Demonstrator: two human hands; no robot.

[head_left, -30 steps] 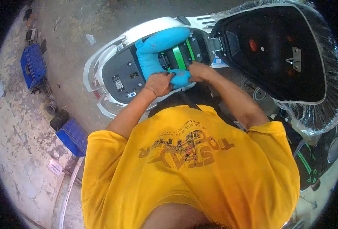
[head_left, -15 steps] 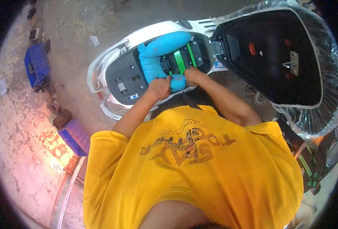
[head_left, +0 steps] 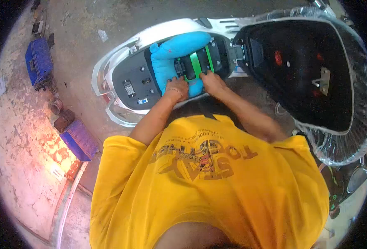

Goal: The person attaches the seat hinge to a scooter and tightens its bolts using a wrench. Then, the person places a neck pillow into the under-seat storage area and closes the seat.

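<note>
A light-blue U-shaped neck pillow [head_left: 162, 68] lies in the opened seat compartment of a white scooter [head_left: 162, 30]. My left hand [head_left: 177, 88] rests over the pillow's near arm, with the fingers bent across it. At the tip of that same arm, my right hand [head_left: 212, 82] has its fingers curled down by the pillow's end; what lies under the fingertips is hidden. Inside the U, a dark part with green straps [head_left: 196, 63] shows.
The raised seat [head_left: 301, 62], wrapped in clear plastic, leans open to the right, its metal latch loop [head_left: 323, 81] showing. Two blue boxes [head_left: 39, 62] stand along the stained wall at left. A pale scrap [head_left: 103, 35] lies on the concrete floor.
My left hand has spread further over the pillow's near arm, and its fingers now reach across the top. The view has shifted slightly, with the raised seat lower in it.
</note>
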